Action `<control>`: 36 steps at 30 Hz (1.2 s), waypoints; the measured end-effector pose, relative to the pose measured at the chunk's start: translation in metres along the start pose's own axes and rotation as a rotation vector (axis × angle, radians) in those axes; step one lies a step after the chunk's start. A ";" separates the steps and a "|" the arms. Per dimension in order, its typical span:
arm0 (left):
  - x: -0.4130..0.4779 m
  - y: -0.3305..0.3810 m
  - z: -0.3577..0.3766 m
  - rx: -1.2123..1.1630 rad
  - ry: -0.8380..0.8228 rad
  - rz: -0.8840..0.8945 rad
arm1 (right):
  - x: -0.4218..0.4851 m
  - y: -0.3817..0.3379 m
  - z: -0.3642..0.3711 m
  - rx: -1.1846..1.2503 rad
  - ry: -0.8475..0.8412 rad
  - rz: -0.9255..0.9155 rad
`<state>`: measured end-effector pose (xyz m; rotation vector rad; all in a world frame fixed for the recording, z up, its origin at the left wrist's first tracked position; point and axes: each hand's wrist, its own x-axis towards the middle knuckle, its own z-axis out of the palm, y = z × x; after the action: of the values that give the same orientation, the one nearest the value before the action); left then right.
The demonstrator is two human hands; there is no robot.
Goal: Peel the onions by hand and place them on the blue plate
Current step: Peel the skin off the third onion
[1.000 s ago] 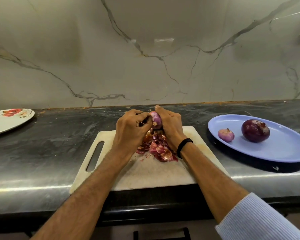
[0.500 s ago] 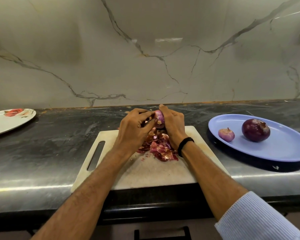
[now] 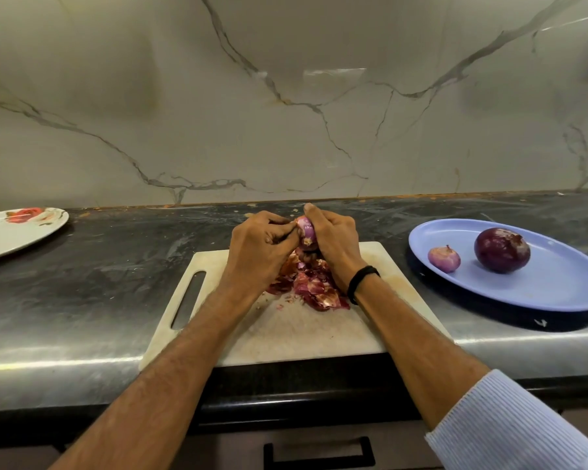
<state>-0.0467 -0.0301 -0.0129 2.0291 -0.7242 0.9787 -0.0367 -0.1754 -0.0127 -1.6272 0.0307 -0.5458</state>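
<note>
Head camera looks forward-down, near the counter.

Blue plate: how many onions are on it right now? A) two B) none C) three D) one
A: a small pale onion and a large dark onion sit apart on the blue plate; the third onion is gripped between the left hand and right hand over the cutting board.
</note>
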 end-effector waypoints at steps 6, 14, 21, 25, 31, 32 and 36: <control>-0.001 0.001 0.001 0.015 -0.002 -0.004 | -0.001 0.004 0.004 -0.041 -0.012 -0.016; 0.002 0.003 -0.001 -0.006 0.041 -0.022 | -0.002 -0.001 0.002 0.029 -0.010 0.008; 0.004 0.009 0.001 -0.143 -0.006 -0.097 | 0.000 -0.009 -0.005 0.090 0.043 -0.014; 0.003 0.007 0.001 -0.151 -0.033 -0.130 | 0.002 -0.005 -0.004 -0.048 0.072 -0.079; -0.001 0.003 0.004 -0.065 -0.037 -0.077 | -0.003 -0.004 -0.004 -0.210 0.099 -0.160; -0.001 0.002 0.005 -0.053 -0.031 -0.063 | -0.003 -0.004 -0.004 -0.217 0.099 -0.162; -0.003 0.004 0.005 -0.044 -0.005 -0.016 | -0.003 -0.005 -0.004 -0.217 0.094 -0.165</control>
<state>-0.0495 -0.0356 -0.0158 1.9972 -0.7251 0.9413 -0.0422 -0.1777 -0.0092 -1.8242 0.0263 -0.7676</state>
